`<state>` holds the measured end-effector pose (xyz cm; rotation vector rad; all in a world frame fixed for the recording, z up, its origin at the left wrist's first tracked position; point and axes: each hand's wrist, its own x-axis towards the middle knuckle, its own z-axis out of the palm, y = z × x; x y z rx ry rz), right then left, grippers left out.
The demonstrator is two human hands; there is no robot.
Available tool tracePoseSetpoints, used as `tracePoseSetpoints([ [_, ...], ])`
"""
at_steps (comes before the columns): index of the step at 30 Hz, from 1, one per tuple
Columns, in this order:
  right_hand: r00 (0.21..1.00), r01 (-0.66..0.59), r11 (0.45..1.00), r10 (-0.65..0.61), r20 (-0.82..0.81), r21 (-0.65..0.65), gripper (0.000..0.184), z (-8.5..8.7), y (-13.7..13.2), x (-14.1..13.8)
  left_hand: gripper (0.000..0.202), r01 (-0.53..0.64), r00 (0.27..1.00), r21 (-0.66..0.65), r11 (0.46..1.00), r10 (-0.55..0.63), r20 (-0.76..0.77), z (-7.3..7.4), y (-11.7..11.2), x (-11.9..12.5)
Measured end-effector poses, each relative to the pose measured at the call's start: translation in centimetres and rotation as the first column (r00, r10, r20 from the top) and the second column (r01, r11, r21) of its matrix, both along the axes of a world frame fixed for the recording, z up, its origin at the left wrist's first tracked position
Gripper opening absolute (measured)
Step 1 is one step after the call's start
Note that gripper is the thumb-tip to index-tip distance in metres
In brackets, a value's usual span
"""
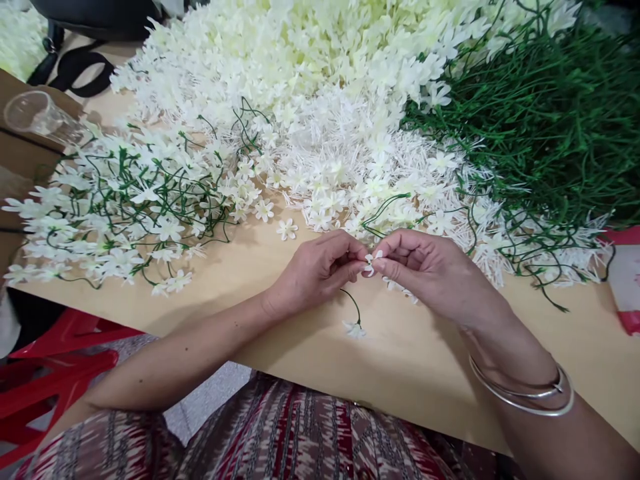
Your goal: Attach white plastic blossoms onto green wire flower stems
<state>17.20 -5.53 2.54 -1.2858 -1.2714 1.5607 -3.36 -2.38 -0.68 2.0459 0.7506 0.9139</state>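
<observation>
Over the table's front part, my left hand (pixel 320 270) and my right hand (pixel 430 273) meet in a pinch, both closed. Between their fingertips is a small white artificial flower (pixel 371 263), its petals partly covered. From beneath my left hand a thin green stem (pixel 356 301) curves down to another white flower (pixel 354 328). Whether the stem joins the pinched flower is hidden by the fingers. Just beyond my hands lie loose white blossoms and a green stem (pixel 383 210); a single blossom (pixel 287 229) rests on the table left of them.
A large heap of white blossoms (pixel 320 60) spreads across the back. Bare green stems (pixel 555 127) are piled at right, stemmed flowers (pixel 135 200) at left. A clear plastic cup (pixel 43 117) lies far left, near a black strap (pixel 83 70). Red stools (pixel 65 373) stand below the table (pixel 300 353).
</observation>
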Motion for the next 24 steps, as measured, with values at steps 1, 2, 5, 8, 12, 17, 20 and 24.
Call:
tracePoseSetpoints([
  [1,1.0,0.013,1.0,-0.013,-0.009,-0.003,0.02,-0.1,0.0,0.1,0.019,-0.006,1.0,-0.008,1.0,0.006,0.012,0.0,0.0,0.1],
  [2,1.0,0.024,1.0,-0.024,-0.019,-0.009,0.021,-0.3,0.0,0.2,0.021,-0.01,1.0,-0.025,1.0,0.011,0.027,0.1,-0.1,0.2],
  [5,0.996,0.035,0.999,-0.038,-0.076,-0.036,0.023,-0.9,-0.2,0.8,0.026,-0.009,0.997,-0.114,0.993,0.018,0.08,0.1,-0.3,0.5],
  [8,0.994,0.042,0.998,-0.046,-0.1,-0.04,0.024,-1.2,-0.2,1.2,0.032,0.005,0.993,-0.227,0.974,0.023,0.119,0.0,-0.5,0.7],
  [12,0.992,0.089,0.995,-0.092,-0.09,-0.045,0.033,-1.2,-0.2,1.2,0.036,0.007,0.988,-0.297,0.955,0.039,0.147,-0.3,-0.5,0.8],
  [17,0.99,0.101,0.993,-0.106,-0.088,-0.06,0.035,-1.0,-0.1,1.1,0.031,0.006,0.987,-0.314,0.949,0.044,0.153,-0.4,-0.4,0.7],
  [20,0.987,0.081,0.991,-0.095,-0.132,-0.104,0.032,-0.8,0.0,1.3,0.029,-0.009,0.988,-0.313,0.95,0.057,0.144,-0.2,-0.4,0.7],
  [24,0.985,0.048,0.992,-0.066,-0.162,-0.117,0.03,-0.7,0.1,1.5,0.025,-0.007,0.986,-0.338,0.941,0.062,0.153,0.1,-0.3,0.7],
])
